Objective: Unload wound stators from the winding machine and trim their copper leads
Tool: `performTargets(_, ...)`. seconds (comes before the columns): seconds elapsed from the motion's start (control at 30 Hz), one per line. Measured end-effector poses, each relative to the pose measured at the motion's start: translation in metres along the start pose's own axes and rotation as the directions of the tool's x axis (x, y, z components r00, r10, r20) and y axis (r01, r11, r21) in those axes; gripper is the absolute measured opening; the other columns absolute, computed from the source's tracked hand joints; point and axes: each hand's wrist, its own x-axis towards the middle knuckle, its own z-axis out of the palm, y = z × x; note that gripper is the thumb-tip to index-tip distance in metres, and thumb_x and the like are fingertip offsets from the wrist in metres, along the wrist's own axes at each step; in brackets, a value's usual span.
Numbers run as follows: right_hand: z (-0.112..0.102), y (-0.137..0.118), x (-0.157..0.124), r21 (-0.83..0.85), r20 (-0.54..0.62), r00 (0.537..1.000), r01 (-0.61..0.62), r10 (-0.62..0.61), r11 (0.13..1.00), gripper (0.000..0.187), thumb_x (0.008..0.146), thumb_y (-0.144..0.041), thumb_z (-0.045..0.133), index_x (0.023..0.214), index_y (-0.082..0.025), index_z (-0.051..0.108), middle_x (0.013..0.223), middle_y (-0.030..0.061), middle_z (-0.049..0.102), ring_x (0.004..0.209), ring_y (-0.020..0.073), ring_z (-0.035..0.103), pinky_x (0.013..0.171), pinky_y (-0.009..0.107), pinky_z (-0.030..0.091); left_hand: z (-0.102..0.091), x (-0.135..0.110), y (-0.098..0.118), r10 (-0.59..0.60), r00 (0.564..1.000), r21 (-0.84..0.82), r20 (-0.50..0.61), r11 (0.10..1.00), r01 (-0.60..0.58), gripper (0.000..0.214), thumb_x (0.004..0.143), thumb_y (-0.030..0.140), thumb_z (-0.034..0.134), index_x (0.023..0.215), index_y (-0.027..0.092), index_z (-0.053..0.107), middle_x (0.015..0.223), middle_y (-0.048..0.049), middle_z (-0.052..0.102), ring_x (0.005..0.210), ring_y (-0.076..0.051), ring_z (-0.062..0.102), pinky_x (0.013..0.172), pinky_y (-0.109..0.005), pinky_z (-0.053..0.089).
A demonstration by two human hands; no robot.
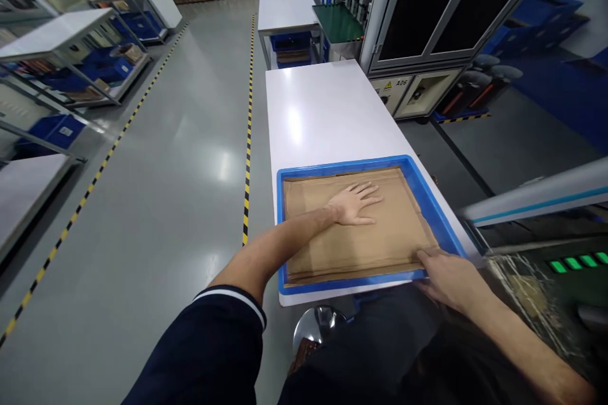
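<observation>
A shallow blue plastic tray [342, 168] sits at the near end of a white table. Inside it lies a flat brown cardboard sheet [389, 240], with more cardboard edges showing along its near side. My left hand [356, 204] rests flat on the middle of the sheet, fingers spread. At the tray's near right corner, my right hand [449, 275] is closed over the rim. Its fingertips reach inward to the corner of the cardboard, and its thumb is hidden.
The white table [323, 107] stretches ahead, with another white table [287, 9] beyond. A machine cabinet [422, 31] stands at the right. Yellow-and-black floor tape [247, 152] runs along the left. A round shiny stool [316, 326] is below the table's near edge.
</observation>
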Motion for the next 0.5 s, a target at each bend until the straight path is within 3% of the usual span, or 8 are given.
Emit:
performTargets(0.1,-0.004,-0.042,0.005,-0.007,0.000,0.999,0.038,-0.038,0.999,0.027,0.088,-0.023,0.082,0.114,-0.017,0.075,0.115,0.0218,0.082,0.104,0.0406,0.082,0.085,0.047,0.062,-0.006,-0.048,0.000,0.020,1.000,-0.001,0.023,1.000,-0.020,0.090,0.109,0.074,0.058,0.181,0.024,0.039,0.193,-0.0138,0.023,0.181,-0.038,0.018,0.146,-0.060,0.015)
performTargets(0.2,-0.013,-0.098,0.015,0.073,0.014,0.993,0.120,-0.121,0.990,0.039,0.083,-0.018,0.082,0.122,-0.017,0.075,0.123,0.0216,0.081,0.105,0.0376,0.082,0.085,0.044,0.062,-0.010,-0.072,-0.004,0.037,0.998,-0.009,0.043,0.999,-0.037,0.092,0.108,0.075,0.058,0.181,0.023,0.039,0.193,-0.0135,0.023,0.181,-0.038,0.016,0.147,-0.062,0.014)
performTargets(0.37,-0.030,-0.196,0.045,0.214,0.046,0.966,0.240,-0.255,0.947,0.024,0.085,-0.024,0.083,0.107,-0.015,0.078,0.104,0.0223,0.080,0.094,0.0368,0.080,0.075,0.042,0.059,-0.010,-0.070,-0.013,0.093,0.993,-0.033,0.067,0.995,-0.091,0.095,0.106,0.076,0.060,0.181,0.022,0.039,0.194,-0.0136,0.022,0.181,-0.041,0.016,0.146,-0.065,0.015)
performTargets(0.5,-0.039,-0.259,0.069,0.320,0.033,0.912,0.377,-0.408,0.869,0.022,0.087,-0.029,0.083,0.105,-0.018,0.082,0.108,0.0221,0.082,0.097,0.0348,0.078,0.077,0.041,0.059,-0.011,-0.059,-0.018,0.110,0.992,-0.040,0.061,0.993,-0.108,0.092,0.106,0.075,0.059,0.180,0.023,0.042,0.194,-0.0112,0.024,0.181,-0.040,0.017,0.146,-0.063,0.014)
